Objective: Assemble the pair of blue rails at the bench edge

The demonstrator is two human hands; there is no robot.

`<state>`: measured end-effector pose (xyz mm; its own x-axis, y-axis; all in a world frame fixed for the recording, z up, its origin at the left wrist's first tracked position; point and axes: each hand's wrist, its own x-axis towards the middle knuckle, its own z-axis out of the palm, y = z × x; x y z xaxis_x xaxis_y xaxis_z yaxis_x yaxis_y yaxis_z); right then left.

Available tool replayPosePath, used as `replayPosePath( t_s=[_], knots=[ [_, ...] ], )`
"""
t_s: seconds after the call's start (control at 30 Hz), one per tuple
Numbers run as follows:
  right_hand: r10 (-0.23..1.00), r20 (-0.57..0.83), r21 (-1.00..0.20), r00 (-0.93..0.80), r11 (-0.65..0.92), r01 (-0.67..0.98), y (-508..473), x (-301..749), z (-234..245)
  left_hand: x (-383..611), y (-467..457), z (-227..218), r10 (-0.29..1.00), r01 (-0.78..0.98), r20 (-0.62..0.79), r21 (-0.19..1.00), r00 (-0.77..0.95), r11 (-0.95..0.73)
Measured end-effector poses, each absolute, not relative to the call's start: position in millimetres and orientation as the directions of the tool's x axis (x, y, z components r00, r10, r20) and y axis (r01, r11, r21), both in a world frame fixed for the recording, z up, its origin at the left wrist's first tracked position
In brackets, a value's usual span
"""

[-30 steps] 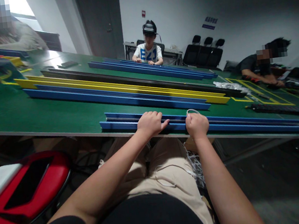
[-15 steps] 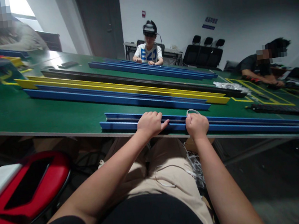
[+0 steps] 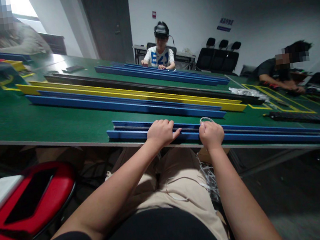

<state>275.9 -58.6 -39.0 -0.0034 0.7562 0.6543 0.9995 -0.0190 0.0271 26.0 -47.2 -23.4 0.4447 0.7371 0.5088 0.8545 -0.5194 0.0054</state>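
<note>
On the blue channel point(image 3: 261, 136), left hand point(image 3: 160, 132) is kept unmoved, grip unclear, white loop point(image 3: 207, 118) clenched in right hand point(image 3: 211, 133), progress seemingly paused.

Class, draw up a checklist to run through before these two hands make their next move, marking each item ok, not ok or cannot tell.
1. Near blue channel lying on the green table: ok.
2. Left hand on that channel: ok.
3. Right hand closed on the pale loop: ok.
4. What lies under the palms: cannot tell, hidden.
5. Farther blue channel apart from the near one: ok.
6. Generous margin at the table's near edge: not ok, the channel lies close to it.
</note>
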Motion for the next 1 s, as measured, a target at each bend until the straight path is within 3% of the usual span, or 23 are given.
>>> replayPosePath(
  t_s=[1.0],
  knots=[
    [0.760, 0.650, 0.024, -0.005, -0.014, 1.000, -58.5, 275.2, -39.3, 25.7, -48.2, -23.1, 0.739, 0.856, 0.511, 0.011, 0.439, -0.517]
  ],
)
